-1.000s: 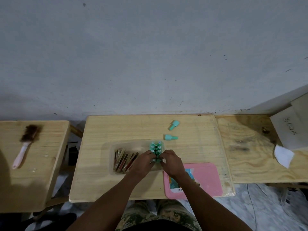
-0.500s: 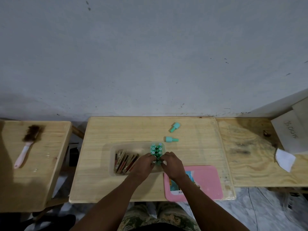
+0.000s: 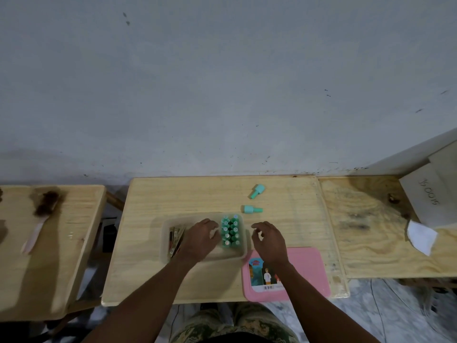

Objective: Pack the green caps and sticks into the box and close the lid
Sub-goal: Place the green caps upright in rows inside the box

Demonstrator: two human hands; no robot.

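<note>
Two green caps (image 3: 252, 209) lie outside the box (image 3: 165, 233). Left hand (image 3: 201, 238) rests inside, grip unclear; right hand (image 3: 270, 240) hovers relaxed, empty.

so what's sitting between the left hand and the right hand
In the head view, green caps standing in the box lie between the left hand and the right hand.

Light: dim, flat, bluish | Shadows: soft, falling left across the side table (image 3: 81, 219) | Distortion: wide-angle bowing at edges | Focus: corners smeared, possibly motion blur
</note>
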